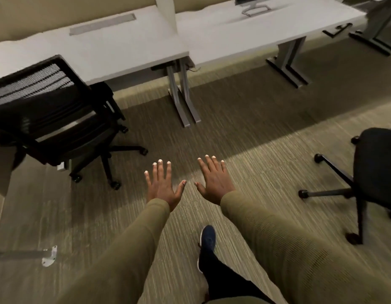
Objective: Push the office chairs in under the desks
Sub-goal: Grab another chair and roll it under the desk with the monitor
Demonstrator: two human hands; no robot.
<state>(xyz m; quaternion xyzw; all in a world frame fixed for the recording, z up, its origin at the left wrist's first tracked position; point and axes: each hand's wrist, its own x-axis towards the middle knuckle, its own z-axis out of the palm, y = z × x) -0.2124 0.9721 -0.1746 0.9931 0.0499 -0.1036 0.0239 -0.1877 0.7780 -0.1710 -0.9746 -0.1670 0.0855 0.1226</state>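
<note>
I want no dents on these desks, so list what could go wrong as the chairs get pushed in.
1. The left chair sits angled at the desk; shoved straight, its armrest might hit the edge.
2. The right chair stands well out on the carpet, and its wheeled legs could catch the walking foot.

The carpet (245, 132) is a muted olive-brown streaked with fine pale lines, and the two benches along its far edge, the left bench (115, 51) and the right bench (245, 34), have pale grey-white tops on darker grey metal legs (179, 95). The chair at the left bench (52, 115) is black with a mesh back crossed by whitish horizontal stripes, and the other chair (374, 167) near the carpet's right edge is plain black. Both sleeves (288, 249) are ribbed olive-green, the nails on the fingers (160, 170) look pale white, the shoe (207, 238) is dark navy and the trouser leg (223, 279) black.
</note>
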